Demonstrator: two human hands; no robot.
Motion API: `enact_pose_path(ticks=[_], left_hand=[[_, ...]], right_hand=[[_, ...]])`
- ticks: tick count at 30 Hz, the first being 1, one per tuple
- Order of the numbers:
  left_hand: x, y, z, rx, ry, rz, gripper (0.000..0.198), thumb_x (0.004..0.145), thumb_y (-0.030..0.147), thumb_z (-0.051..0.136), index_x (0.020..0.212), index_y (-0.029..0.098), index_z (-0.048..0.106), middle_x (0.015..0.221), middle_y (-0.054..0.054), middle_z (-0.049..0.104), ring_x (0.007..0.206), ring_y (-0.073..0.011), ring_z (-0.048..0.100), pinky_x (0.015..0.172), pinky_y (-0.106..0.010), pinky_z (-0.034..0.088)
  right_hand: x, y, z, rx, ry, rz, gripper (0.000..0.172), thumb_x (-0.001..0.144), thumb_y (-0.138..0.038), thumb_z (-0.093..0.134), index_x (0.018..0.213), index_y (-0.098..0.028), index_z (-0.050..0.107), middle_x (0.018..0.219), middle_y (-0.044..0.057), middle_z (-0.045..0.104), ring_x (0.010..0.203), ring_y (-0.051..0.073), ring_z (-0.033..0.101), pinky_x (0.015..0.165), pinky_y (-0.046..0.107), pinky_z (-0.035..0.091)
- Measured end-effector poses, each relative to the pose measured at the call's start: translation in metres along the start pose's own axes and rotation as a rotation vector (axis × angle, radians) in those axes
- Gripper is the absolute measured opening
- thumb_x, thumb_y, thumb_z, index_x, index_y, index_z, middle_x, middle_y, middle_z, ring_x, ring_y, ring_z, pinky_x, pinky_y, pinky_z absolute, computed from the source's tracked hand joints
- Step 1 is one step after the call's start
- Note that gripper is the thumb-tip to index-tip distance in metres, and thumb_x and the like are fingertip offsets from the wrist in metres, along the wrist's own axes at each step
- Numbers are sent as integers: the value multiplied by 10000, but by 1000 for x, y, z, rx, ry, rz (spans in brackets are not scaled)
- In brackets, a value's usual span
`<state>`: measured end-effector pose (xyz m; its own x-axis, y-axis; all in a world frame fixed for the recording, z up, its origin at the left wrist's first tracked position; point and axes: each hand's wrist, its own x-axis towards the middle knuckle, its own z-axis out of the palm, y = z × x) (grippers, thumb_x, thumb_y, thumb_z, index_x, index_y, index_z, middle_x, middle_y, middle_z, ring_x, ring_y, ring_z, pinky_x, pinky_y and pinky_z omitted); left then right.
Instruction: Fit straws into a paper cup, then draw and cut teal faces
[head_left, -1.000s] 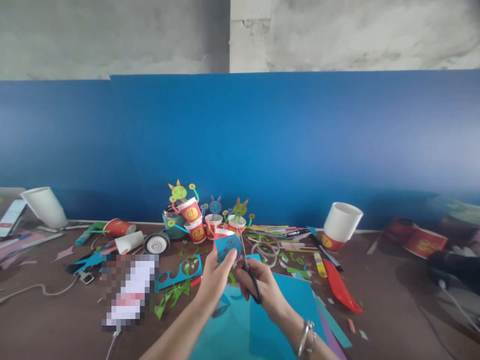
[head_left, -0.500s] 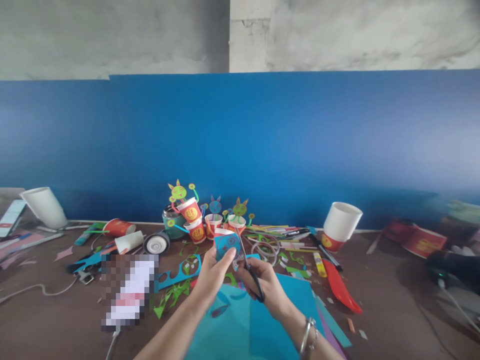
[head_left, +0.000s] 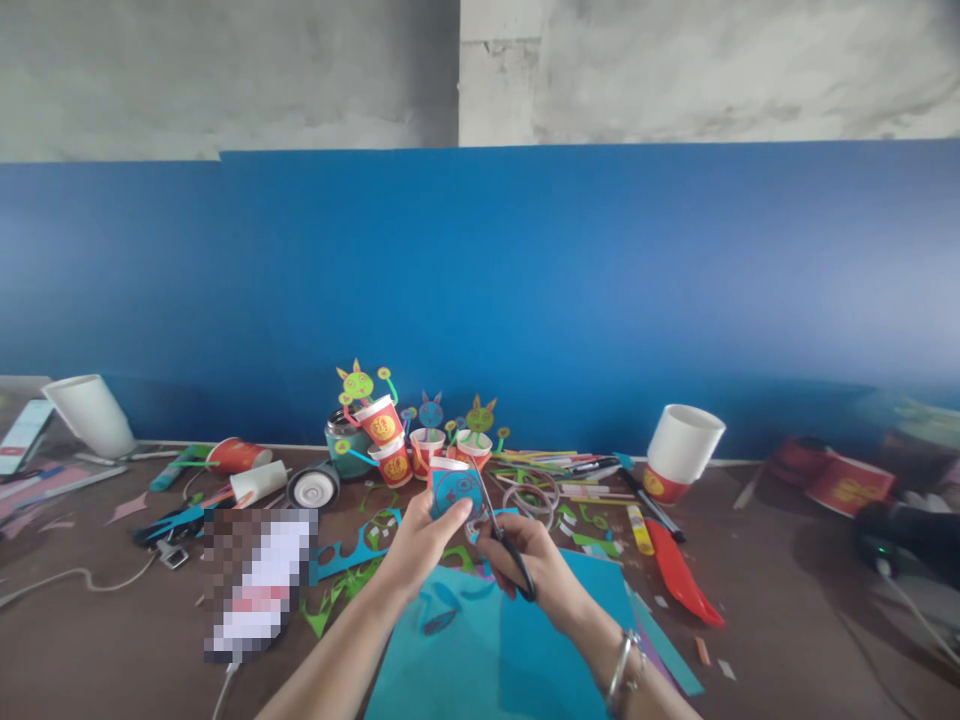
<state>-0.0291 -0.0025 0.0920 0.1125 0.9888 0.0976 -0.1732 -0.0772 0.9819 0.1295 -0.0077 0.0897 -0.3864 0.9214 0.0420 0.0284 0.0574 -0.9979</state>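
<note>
My left hand (head_left: pixel 426 540) pinches a small blue paper piece (head_left: pixel 455 487) with a face drawn on it in dark lines. Black-handled scissors (head_left: pixel 513 556) are in my right hand (head_left: pixel 531 560), their blades slanting up along the right edge of the paper. Just behind stand paper cups (head_left: pixel 390 463) decorated with cut-out cat-like figures, one green (head_left: pixel 357 384) and one blue (head_left: pixel 430 410). Beneath my hands lie blue paper sheets (head_left: pixel 559 640).
Green and blue paper scraps (head_left: pixel 360 548) lie left of my hands, near a phone (head_left: pixel 262 580) with a cable. To the right are straws and pens (head_left: pixel 577 470), a glue stick (head_left: pixel 640 530), a red packet (head_left: pixel 682 575) and stacked white cups (head_left: pixel 684 450).
My right hand and the scissors have shifted slightly right and down. The blue paper has turned a little in my left hand, which has moved slightly left.
</note>
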Motion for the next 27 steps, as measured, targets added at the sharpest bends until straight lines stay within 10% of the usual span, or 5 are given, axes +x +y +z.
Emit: enact_pose_path(ticks=[18,27], left_hand=[[3,5,-7,-10,-22,-37,278,741,368,688,940,174,674,845,-30,688,835,-206,622,831,-337,478],[-4,-19,13,-45,197,-8,449,652,605,667,703,160,629,644,-23,629,678,-193,602,642,-288,495]], right_hand=[[-1,-2,1,5,-1,-4,307,724,-400,692,623,-155,538,377,-86,409,323,33,293,333,176,202],[1,9,8,115,43,-46,309,715,-434,688,695,-161,546,382,-91,429,308,42,323,323,171,228]])
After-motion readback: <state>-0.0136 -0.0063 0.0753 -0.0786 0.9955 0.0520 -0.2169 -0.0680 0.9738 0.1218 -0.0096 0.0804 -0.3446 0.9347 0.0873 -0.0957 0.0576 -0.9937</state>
